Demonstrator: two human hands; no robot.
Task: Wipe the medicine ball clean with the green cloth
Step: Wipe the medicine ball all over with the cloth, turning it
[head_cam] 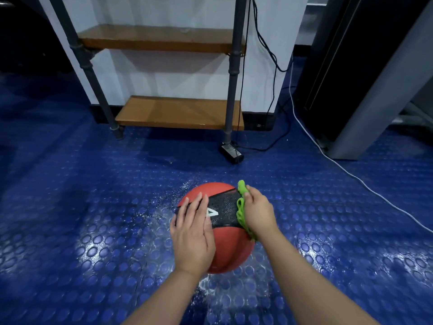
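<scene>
Ball: ball (230, 250), red with a black band and a white "4", is sitting on the floor (93, 207), low in the head view.
Left hand: left hand (192, 233) is lying flat on the ball's left upper side; the fingers (194, 207) are lying straight and close together across the band, gripping nothing.
Right hand: right hand (257, 212) is pressing the cloth (240, 213) against the ball's right side; its fingers are curling round the cloth, tips hidden behind it.
Cloth: green and bunched, it is showing as a strip along the hand's inner edge, with a lump sticking out above the thumb.
Floor: blue, studded, it is glistening with wet patches and droplets around the ball.
Shelf: shelf (178, 113), two wooden boards on dark pipe legs, is standing against a white wall, well beyond the ball.
Cables: black cables (269, 55) are hanging down the wall toward a small black box (231, 154) by the shelf's right leg; a white cable (351, 174) is trailing across the floor at right.
</scene>
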